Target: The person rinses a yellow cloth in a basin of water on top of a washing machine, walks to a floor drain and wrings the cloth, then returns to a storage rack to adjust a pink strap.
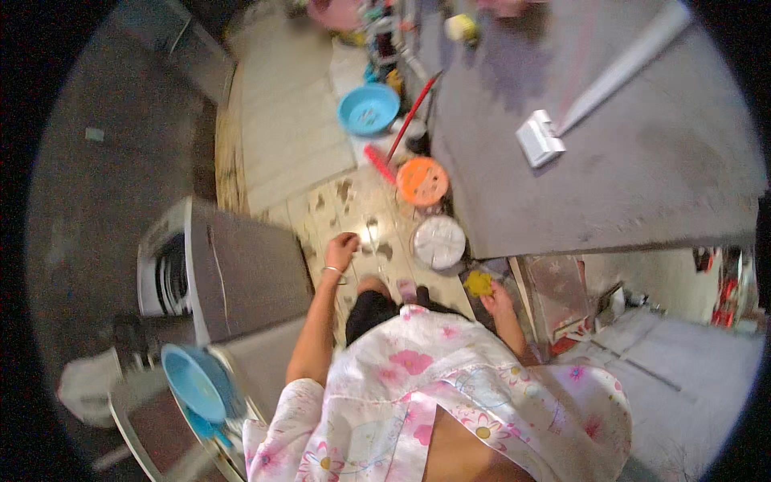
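Note:
My right hand (499,301) grips a crumpled yellow piece (479,283), perhaps a cloth or sponge, low beside my right leg. On the other side, my left hand (342,252) hangs over the wet tiled floor (376,217) with its fingers curled. Blur hides whether anything is between those fingers. Between and ahead of my hands stands a round white lidded bucket or tub (439,242). Just beyond it is an orange plastic basin or basket (422,181). A red-handled broom or brush (413,116) leans there, its pink head (379,164) near the floor.
A washing machine (165,271) stands at the left, with a blue basin (199,382) behind it. Another blue basin (368,109) lies ahead. A large grey surface (620,199) fills the right, carrying a white box-like object (540,140). Dark wet patches mark the tiles.

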{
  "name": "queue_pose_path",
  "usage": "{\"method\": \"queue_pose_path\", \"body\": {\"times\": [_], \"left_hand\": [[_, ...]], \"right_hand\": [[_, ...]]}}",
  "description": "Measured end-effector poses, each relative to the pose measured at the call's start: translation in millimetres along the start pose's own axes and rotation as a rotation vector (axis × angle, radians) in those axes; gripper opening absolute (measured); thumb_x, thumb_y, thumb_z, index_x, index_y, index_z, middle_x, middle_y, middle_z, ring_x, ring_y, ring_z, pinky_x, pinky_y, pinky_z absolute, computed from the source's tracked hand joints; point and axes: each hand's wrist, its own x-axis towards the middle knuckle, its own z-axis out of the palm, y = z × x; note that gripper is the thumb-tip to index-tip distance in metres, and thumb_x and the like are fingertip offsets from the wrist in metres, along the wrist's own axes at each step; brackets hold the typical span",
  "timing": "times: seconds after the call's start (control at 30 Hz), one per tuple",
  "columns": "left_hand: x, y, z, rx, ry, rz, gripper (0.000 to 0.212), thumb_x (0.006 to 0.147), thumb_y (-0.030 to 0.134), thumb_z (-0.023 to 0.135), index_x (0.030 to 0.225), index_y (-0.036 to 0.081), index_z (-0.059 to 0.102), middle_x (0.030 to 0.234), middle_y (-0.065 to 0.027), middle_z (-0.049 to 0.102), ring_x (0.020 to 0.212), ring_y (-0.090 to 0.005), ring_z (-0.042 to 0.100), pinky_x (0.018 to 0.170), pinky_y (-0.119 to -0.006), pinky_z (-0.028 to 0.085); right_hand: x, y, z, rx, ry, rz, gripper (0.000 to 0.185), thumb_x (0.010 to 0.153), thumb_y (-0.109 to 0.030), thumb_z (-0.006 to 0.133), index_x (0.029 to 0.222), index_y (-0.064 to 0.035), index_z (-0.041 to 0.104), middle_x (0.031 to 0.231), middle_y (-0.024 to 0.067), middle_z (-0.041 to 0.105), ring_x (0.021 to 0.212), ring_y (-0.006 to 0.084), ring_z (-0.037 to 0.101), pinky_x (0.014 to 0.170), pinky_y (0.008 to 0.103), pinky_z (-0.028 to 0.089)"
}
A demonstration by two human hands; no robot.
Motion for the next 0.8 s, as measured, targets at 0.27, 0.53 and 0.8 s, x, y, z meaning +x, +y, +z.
{"method": "queue_pose_path", "body": {"times": [0.27,0.53,0.8], "left_hand": [[-215.7,-203.8,-62.2,-0.408,0.654,-0.676,0.017,0.082,0.016,0.056,0.085,0.0,0.06,0.068,-0.0068,0.06,0.055,-0.015,0.057,0.045,-0.028,0.046],[-351.2,-240.5,28.5,-0.728,0.562,-1.176,0.017,0.082,0.023,0.055,0.086,0.006,0.06,0.072,-0.0047,0.061,0.06,-0.0157,0.059,0.048,-0.03,0.046],[-320.2,-266.6,18.8,-0.709,0.463,-1.107,0.018,0.083,0.022,0.057,0.091,0.006,0.059,0.073,-0.0048,0.061,0.061,-0.0144,0.059,0.046,-0.027,0.045]], "right_hand": [[-13.6,-22.6,78.7,-0.499,-0.087,0.108,0.021,0.085,-0.015,0.046,0.104,-0.0108,0.051,0.095,0.0041,0.059,0.081,0.0201,0.059,0.064,0.0345,0.051],[-4.9,-14.7,129.2,-0.889,0.081,0.112,0.019,0.082,-0.012,0.047,0.1,-0.0103,0.054,0.087,0.005,0.059,0.071,0.0192,0.059,0.061,0.0351,0.053],[-20.9,5.8,161.0,-0.88,0.073,0.087,0.019,0.083,-0.015,0.049,0.1,-0.01,0.053,0.094,0.0041,0.058,0.077,0.018,0.057,0.064,0.0308,0.05]]}}
